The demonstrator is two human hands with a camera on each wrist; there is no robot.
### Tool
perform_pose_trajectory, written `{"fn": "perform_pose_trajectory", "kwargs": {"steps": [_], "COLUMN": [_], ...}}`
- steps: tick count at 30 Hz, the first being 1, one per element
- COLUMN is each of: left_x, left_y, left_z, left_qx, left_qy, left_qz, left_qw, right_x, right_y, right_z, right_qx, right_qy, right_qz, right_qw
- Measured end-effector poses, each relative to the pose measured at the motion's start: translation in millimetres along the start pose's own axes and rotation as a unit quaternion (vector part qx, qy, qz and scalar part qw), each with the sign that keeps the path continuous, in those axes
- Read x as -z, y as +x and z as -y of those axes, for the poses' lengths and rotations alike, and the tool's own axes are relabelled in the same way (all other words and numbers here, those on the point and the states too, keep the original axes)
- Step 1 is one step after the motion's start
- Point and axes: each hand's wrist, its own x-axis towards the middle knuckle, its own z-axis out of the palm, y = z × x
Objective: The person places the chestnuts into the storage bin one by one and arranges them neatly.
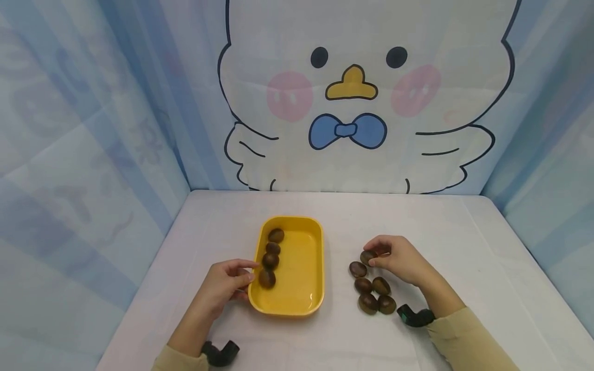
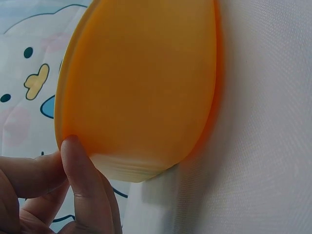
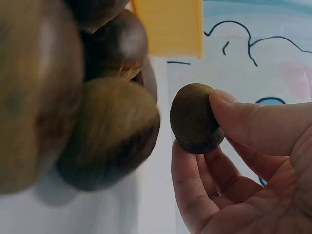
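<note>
In the head view a yellow tray [image 1: 301, 278] holds several brown chestnuts [image 1: 270, 260] in a line along its left side. My left hand [image 1: 227, 283] pinches the tray's left rim; the left wrist view shows the fingers [image 2: 80, 165] on the edge of the tray wall [image 2: 141, 87]. To the right of the tray my right hand [image 1: 396, 260] grips one chestnut [image 3: 195, 118] between thumb and fingertips. Several more chestnuts [image 1: 368, 303] lie grouped on the table just below and beside that hand, large and close in the right wrist view.
A white cloth covers the table [image 1: 223, 221]. Behind it hangs a curtain [image 1: 352, 165] printed with a cartoon bird, and blue-white cloth walls [image 1: 83, 170] rise at both sides. Dark camera mounts [image 1: 415, 316] sit on both wrists.
</note>
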Motion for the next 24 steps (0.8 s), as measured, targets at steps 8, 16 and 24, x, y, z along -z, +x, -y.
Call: {"fn": "perform_pose_trajectory", "kwargs": {"steps": [8,16,24], "left_x": [1.2,2.4,1.8], "left_y": [-0.1,-0.2,1.2], "left_z": [1.4,2.7,1.5], "left_qx": [-0.003,-0.006,-0.007], "left_qy": [-0.003,-0.005,-0.004], "left_qz": [0.006,0.009,0.007], "left_qw": [1.0,0.9999,0.9999], "right_x": [-6.7,-14.8,-23.7], "right_y": [7.2,14.7,23.0], "right_z": [18.0,35.4,52.5], "right_qx": [0.006,0.023,0.028], "right_qy": [0.011,0.019,0.048], "right_qz": [0.006,0.01,0.028], "right_qw": [0.9999,0.9995,0.9981]}}
